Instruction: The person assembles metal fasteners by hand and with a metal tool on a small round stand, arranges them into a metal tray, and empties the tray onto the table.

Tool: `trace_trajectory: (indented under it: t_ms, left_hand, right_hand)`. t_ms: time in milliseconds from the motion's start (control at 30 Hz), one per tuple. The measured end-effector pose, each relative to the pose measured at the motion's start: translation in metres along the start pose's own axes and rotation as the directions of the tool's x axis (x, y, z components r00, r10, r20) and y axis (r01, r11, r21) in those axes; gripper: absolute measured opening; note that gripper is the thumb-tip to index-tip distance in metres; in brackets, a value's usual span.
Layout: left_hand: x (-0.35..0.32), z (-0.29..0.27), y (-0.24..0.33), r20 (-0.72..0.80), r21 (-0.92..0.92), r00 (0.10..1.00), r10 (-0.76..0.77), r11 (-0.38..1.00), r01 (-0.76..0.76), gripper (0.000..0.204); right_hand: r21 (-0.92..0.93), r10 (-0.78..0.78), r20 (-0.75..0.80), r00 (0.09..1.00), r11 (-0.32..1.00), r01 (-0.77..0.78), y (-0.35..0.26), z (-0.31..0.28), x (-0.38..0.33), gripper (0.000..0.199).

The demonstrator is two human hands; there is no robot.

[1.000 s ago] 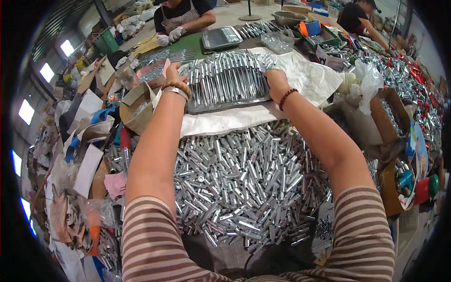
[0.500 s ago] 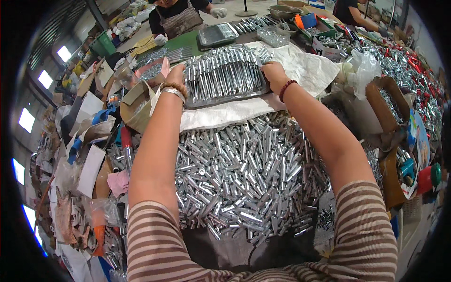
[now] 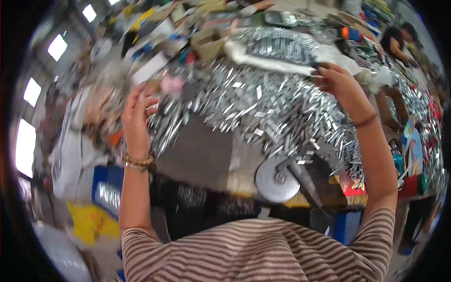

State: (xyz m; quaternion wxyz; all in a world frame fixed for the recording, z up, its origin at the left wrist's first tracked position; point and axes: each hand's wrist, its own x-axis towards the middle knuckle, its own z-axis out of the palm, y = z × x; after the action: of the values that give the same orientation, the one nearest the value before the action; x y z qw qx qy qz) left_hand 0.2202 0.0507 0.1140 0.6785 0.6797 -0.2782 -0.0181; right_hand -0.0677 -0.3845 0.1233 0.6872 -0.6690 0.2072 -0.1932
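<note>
The left hand [image 3: 136,117] is hovering with its fingers loosely spread and slightly curled, holding nothing, just beside the left edge of the large heap of short shiny silver metal tubes [image 3: 263,108] that is lying on the counter [image 3: 197,155]. The right hand [image 3: 340,84] is hanging at the far right edge of the same heap, fingers partly curled; motion blur is hiding whether it is gripping anything. Beyond both hands, a smaller batch of silver tubes [image 3: 277,42] is resting on a white sheet [image 3: 338,58]. Below the right hand, a round grey metal disc [image 3: 277,181] is sitting at the near counter edge.
</note>
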Motion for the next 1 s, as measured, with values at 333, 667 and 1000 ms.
trace_trajectory:
  t_ms: [333,667,1000]
  left_hand:
    - [-0.404,-0.361,-0.201,-0.818,0.252,0.530,-0.222,0.690,0.678,0.036]
    - [-0.505,-0.262,-0.261,-0.595,0.771,0.780,-0.194,0.135,0.622,0.046]
    - [-0.464,-0.232,-0.275,-0.316,0.886,0.855,-0.412,0.196,0.421,0.044]
  right_hand:
    - [-0.217,0.363,0.430,0.827,0.930,-0.295,0.063,0.140,-0.245,0.027]
    - [-0.069,0.587,0.381,0.715,0.789,-0.611,0.180,0.226,-0.278,0.024]
    - [-0.048,0.610,0.243,0.754,0.784,-0.619,0.201,0.226,-0.292,0.020]
